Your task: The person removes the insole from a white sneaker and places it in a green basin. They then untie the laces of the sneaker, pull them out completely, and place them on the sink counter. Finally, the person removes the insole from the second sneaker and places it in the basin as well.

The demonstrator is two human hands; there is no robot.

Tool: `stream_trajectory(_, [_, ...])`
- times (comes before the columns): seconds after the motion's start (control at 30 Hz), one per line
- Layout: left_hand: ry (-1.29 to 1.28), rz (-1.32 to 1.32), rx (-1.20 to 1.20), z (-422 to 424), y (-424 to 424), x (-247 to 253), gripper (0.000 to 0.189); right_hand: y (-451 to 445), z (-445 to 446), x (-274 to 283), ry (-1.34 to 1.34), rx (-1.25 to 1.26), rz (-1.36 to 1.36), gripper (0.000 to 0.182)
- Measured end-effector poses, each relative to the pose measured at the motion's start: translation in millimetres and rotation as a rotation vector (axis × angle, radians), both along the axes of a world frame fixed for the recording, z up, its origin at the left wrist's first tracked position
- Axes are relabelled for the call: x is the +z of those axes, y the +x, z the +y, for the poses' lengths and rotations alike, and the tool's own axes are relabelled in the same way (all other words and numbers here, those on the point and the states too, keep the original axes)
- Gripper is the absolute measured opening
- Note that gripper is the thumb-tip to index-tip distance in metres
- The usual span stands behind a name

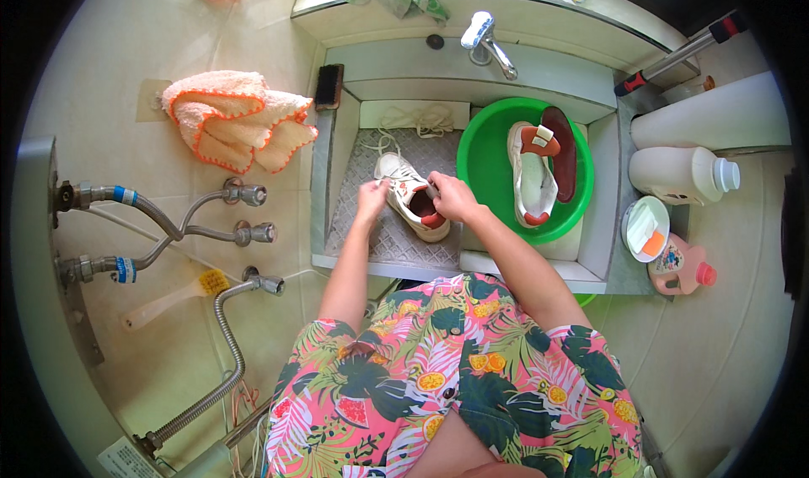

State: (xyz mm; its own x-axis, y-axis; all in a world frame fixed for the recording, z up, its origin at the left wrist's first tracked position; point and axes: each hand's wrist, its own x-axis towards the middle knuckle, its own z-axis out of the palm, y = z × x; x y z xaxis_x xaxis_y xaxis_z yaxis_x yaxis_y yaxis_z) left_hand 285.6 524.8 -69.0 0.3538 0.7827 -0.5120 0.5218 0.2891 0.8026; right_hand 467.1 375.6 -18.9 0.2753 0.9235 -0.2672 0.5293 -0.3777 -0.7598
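Note:
A white lace-up sneaker (pixel 404 190) with a red heel patch rests on the textured grey washboard floor (pixel 360 219) of the sink. My right hand (pixel 450 196) grips the sneaker's collar on its right side. At the lace side, my left hand (pixel 373 200) has its fingers pinched together, seemingly on a lace, though the lace there is too small to make out. Right of them a green plastic basin (pixel 466 162) holds a second white sneaker (pixel 517 187) with its tongue pulled back and a dark red insole (pixel 564 162). Loose white laces (pixel 433 122) lie on the ledge behind.
A chrome faucet (pixel 499 54) stands behind the basin. A scrub brush (pixel 329 87) lies at the sink's left corner, near a hanging peach towel (pixel 221 124). Along the right are a white jug (pixel 673 174), a white bowl (pixel 626 225) and a pink bottle (pixel 676 266).

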Motion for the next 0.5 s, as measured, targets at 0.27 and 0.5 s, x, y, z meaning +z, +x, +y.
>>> stream_trajectory(0.27, [0.014, -0.013, -0.016, -20, 7, 5, 0.034, -2, 1, -1, -0.001, -0.024, 0.017, 0.029])
stream_trajectory(0.5, [0.078, -0.21, 0.245, 26, -18, 8, 0.031, -2, -2, -3, -0.002, -0.037, 0.002, 0.03])
